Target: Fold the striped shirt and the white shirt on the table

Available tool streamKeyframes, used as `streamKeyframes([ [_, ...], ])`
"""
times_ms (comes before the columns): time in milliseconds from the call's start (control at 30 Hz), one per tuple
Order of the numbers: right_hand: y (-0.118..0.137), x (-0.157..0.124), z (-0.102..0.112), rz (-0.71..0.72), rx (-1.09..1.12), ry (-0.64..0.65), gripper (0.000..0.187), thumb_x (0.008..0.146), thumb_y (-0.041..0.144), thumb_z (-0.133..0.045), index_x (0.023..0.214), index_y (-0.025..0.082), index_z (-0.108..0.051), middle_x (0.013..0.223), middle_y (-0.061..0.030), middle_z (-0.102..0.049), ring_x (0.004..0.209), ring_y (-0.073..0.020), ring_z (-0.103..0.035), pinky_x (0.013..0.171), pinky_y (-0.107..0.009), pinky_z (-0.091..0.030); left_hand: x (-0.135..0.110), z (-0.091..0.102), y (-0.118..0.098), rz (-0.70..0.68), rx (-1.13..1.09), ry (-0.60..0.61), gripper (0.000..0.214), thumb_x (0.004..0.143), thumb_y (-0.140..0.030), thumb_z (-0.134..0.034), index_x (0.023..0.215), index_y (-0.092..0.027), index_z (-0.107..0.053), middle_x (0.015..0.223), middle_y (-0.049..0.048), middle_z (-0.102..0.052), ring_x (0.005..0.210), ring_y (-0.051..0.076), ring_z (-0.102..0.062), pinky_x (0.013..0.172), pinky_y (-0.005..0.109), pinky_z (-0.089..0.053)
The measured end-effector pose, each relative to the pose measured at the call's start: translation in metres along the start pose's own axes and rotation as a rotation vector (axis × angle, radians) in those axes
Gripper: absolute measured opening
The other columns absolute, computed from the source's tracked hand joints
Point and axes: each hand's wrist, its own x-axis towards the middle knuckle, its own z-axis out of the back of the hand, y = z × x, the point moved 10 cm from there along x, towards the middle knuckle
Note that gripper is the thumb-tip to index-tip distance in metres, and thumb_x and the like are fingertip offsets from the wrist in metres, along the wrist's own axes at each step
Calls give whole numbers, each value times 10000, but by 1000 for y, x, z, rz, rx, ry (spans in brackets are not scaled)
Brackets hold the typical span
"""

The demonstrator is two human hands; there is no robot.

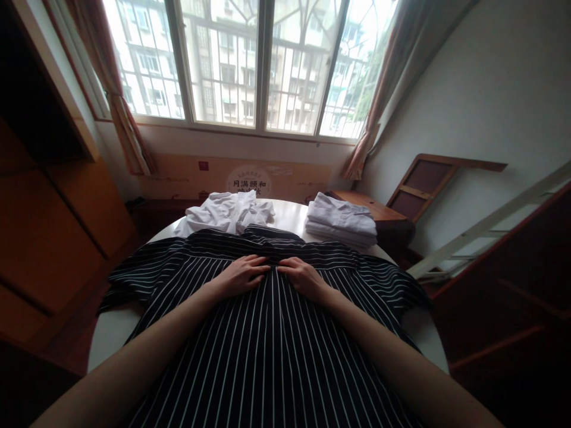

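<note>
A black shirt with white stripes (267,345) lies spread flat, back side up, with its collar toward the window and its short sleeves out to both sides. My left hand (243,274) rests on the upper back of the shirt, fingers stretched out and pointing right. Close beside it, my right hand (303,277) lies on the cloth with its fingers extended to the left. A narrow gap over the shirt's middle pleat parts the fingertips. Neither hand grips the fabric.
Under the shirt is a round white table (111,333). Beyond the collar lie a loose heap of white clothing (223,213) at left and a stack of folded white shirts (341,219) at right. Behind stand a wooden side table (370,205) and a barred window (263,65).
</note>
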Motion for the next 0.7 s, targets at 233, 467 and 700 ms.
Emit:
streamKeyframes([
  [233,-2,0,-2,-8,-27,0,409,777,42,-448,1133,211,-558,1078,-77,-579,1002,-193,-500,842,-349,-462,0,-6,5,26,23,12,394,850,-291,-423,1238,-251,-475,1330,53,-444,1201,221,-412,1012,407,-328],
  [467,-5,-1,1,-26,-6,-26,367,767,35,-445,1065,194,-587,1053,-79,-584,988,-197,-509,851,-361,-462,1,-6,7,48,6,5,355,843,-273,-429,1185,-246,-520,1318,47,-455,1189,219,-422,1012,407,-330],
  [700,-16,-3,13,-194,104,-110,265,813,70,-409,1001,148,-578,986,-84,-620,929,-172,-569,838,-328,-470,3,7,11,127,-126,-104,247,854,-232,-389,1032,-177,-552,1080,60,-600,1007,156,-549,904,287,-433],
])
